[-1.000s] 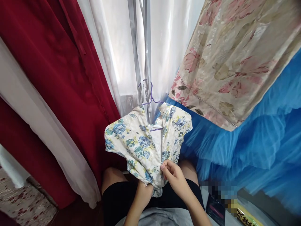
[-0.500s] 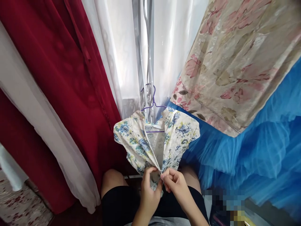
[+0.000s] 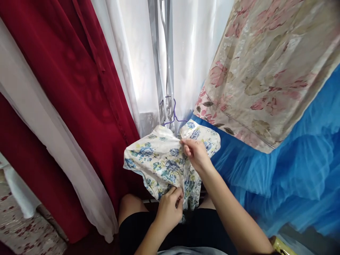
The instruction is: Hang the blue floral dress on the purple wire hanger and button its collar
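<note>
Floral dress [image 3: 159, 159] on purple hanger [image 3: 174, 115], left hand [image 3: 170, 209] pinched its hem, right hand [image 3: 195, 152] pinched its neckline.

Single head-worn camera faces forward and down, close above the floral garment [image 3: 159, 159], seemingly seated.

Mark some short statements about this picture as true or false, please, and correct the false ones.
1. The floral dress hangs on a purple hanger. True.
2. The right hand pinches the dress near its top. True.
3. The left hand is free and touches nothing. False: the left hand grips the dress lower down.
4. A green curtain hangs to the left of the dress. False: the dark red fabric hangs there.
5. The blue tulle lies to the right of the dress. True.
</note>
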`<state>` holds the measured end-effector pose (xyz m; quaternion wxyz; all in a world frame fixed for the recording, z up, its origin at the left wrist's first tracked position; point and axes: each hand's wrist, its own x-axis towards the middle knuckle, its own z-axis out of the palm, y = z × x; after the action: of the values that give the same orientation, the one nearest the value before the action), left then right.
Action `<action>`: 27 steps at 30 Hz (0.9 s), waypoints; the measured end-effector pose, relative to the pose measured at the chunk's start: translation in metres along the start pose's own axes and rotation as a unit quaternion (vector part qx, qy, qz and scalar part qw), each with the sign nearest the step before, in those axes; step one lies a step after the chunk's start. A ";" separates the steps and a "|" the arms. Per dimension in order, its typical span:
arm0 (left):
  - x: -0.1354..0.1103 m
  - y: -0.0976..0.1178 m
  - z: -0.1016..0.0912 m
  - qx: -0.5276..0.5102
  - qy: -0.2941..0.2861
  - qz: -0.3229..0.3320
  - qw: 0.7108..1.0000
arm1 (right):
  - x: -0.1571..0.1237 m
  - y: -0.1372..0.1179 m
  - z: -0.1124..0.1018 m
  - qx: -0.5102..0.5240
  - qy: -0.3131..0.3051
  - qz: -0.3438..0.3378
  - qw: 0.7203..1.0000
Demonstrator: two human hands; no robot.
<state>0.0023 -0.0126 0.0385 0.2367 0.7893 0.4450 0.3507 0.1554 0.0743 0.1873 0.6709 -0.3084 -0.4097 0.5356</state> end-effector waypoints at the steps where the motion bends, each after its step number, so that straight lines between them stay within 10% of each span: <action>1: 0.000 -0.001 -0.002 0.021 -0.014 0.002 1.000 | 0.009 -0.010 0.005 0.001 -0.004 -0.021 1.000; 7: -0.001 -0.015 -0.003 -0.005 -0.002 -0.003 1.000 | 0.003 -0.025 0.011 -0.079 -0.040 -0.064 0.994; 14: 0.074 0.040 -0.070 -0.065 0.277 0.150 0.947 | -0.026 -0.013 0.008 -0.136 -0.029 -0.120 0.983; 19: 0.126 0.090 -0.113 0.006 0.180 0.217 0.959 | -0.027 -0.021 0.006 -0.144 -0.051 -0.152 0.976; 27: 0.114 0.088 -0.140 -0.026 0.380 0.174 0.908 | -0.023 0.044 -0.007 -0.207 -0.051 -0.095 0.972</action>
<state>-0.0171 0.0518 0.2279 0.0048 0.6546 0.3474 0.6714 0.1395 0.0625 0.1414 0.6185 -0.3722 -0.5729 0.3882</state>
